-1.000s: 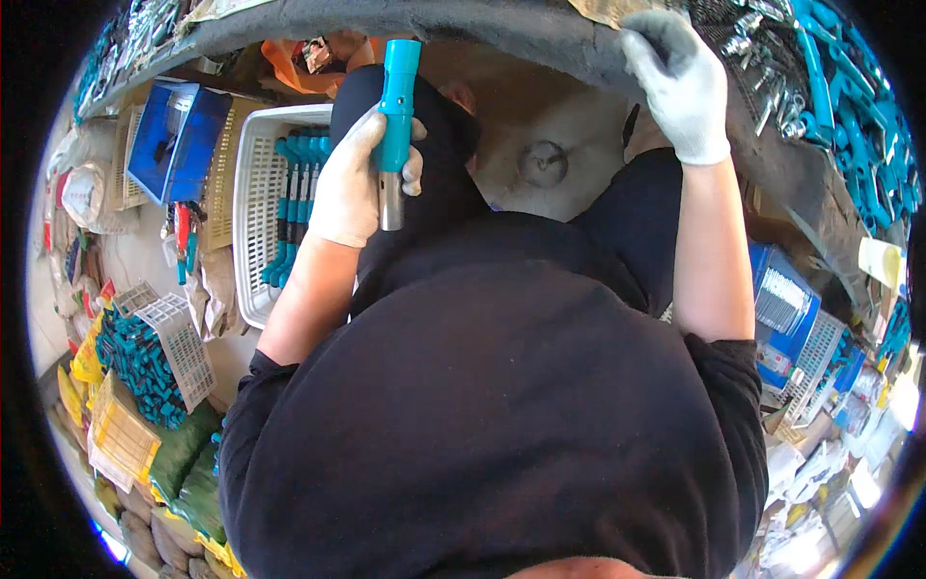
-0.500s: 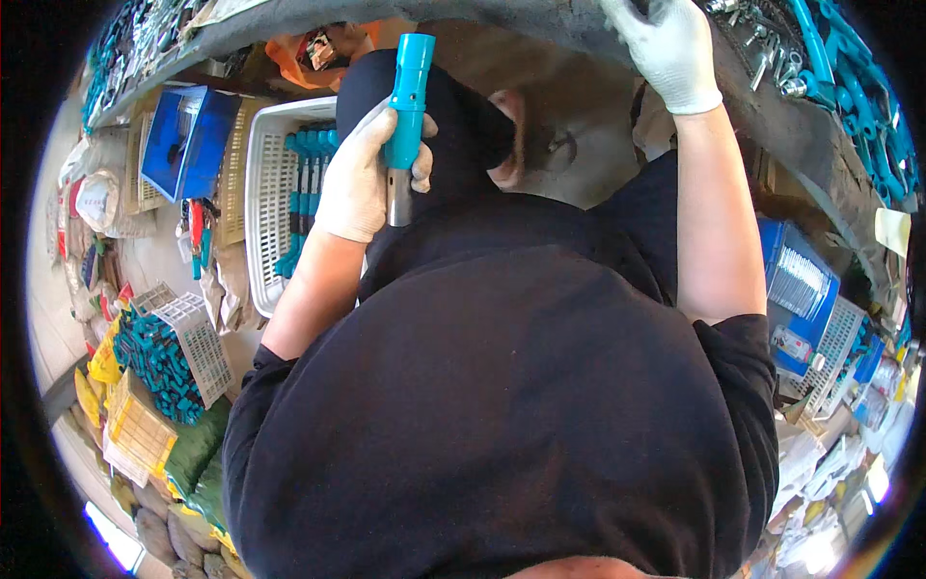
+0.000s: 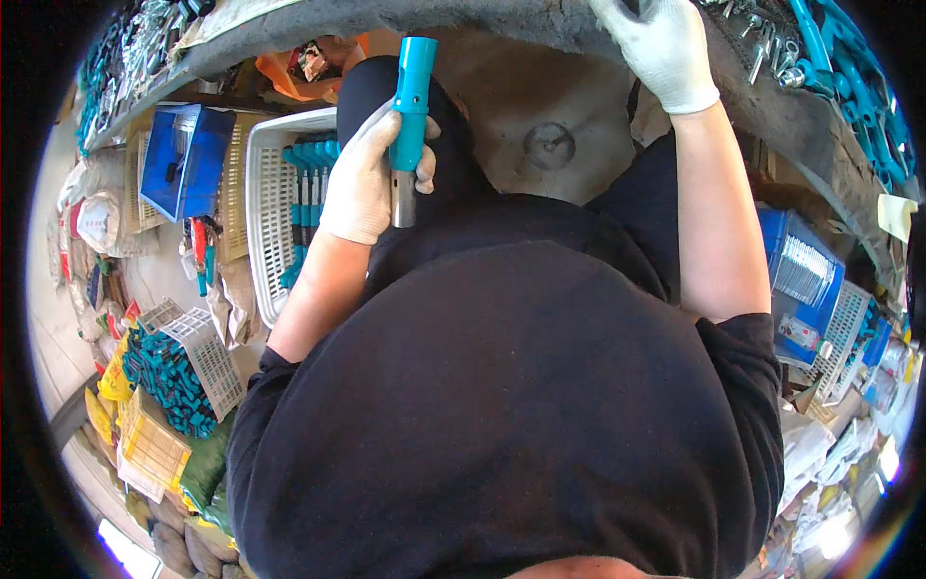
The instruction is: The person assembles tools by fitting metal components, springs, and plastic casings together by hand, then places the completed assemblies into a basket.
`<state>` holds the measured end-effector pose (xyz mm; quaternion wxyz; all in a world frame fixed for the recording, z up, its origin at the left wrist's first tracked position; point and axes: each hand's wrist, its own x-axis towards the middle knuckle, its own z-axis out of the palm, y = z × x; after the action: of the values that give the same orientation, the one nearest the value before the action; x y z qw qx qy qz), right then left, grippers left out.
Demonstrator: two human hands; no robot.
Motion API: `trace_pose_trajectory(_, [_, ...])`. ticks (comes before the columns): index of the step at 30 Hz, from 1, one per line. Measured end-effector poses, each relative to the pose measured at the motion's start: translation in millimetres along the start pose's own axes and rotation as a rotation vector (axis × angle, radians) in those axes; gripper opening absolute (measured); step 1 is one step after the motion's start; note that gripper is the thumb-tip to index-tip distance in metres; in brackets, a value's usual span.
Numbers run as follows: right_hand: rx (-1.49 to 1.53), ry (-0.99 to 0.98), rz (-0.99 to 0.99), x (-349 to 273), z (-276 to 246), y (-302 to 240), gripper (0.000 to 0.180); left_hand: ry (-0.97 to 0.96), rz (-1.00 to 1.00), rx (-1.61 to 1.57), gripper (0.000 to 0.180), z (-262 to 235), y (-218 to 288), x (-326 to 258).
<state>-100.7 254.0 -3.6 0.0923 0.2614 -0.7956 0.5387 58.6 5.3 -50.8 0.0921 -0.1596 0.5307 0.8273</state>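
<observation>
My left hand [image 3: 359, 179], in a white glove, is closed around a teal tubular part [image 3: 413, 101] with a bare metal tube at its lower end. The part stands nearly upright above my left thigh, its wide teal end pointing away from me. My right hand [image 3: 667, 53], also gloved, is at the far edge of the workbench [image 3: 540, 24]. Its thumb points left, away from the palm; the fingertips are cut off by the upper border, so anything in them is hidden. Loose metal fittings [image 3: 767, 43] lie on the bench just right of it.
Teal metal parts [image 3: 858, 96] are heaped at the bench's right end. A white basket [image 3: 253, 203] of teal-handled pieces stands by my left leg, with a blue bin [image 3: 183, 159] beyond it. Another blue bin [image 3: 805, 270] is at my right. A round mark or disc [image 3: 550, 147] shows on the floor.
The view has shifted slightly. My right hand has moved a little left, while the left hand keeps its hold on the teal part. A foot under the bench has gone from sight.
</observation>
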Motion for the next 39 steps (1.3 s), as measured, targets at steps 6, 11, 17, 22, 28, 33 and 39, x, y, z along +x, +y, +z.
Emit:
trace_pose_trajectory(6, [-0.087,0.016,0.002,-0.4,-0.3,-2.3,0.013,0.053,0.013,0.002,0.042,10.5,4.1,-12.7])
trace_pose_trajectory(11, [-0.087,0.018,-0.01,-0.7,0.8,-3.7,0.013,0.009,0.01,-0.021,0.039,4.4,2.0,-15.3])
trace_pose_trajectory(17, [-0.064,0.03,-0.007,-0.7,-0.8,-1.6,0.013,0.038,0.009,-0.009,0.039,10.9,2.3,-25.9])
trace_pose_trajectory(22, [-0.064,0.028,-0.042,-1.0,-2.2,-1.2,0.012,0.033,0.006,0.001,0.038,12.4,2.3,-27.6])
trace_pose_trajectory(28, [-0.08,0.017,-0.031,0.4,-0.2,-0.4,0.011,-0.03,0.017,-0.023,0.038,9.2,0.5,-17.8])
trace_pose_trajectory(33, [0.021,-0.009,0.006,-1.6,1.4,2.1,0.011,-0.103,-0.012,-0.074,0.04,11.4,2.6,-2.7])
trace_pose_trajectory(39, [-0.111,0.008,0.012,-0.7,-0.9,15.7,0.009,-0.092,-0.043,-0.037,0.038,2.2,-1.3,19.1])
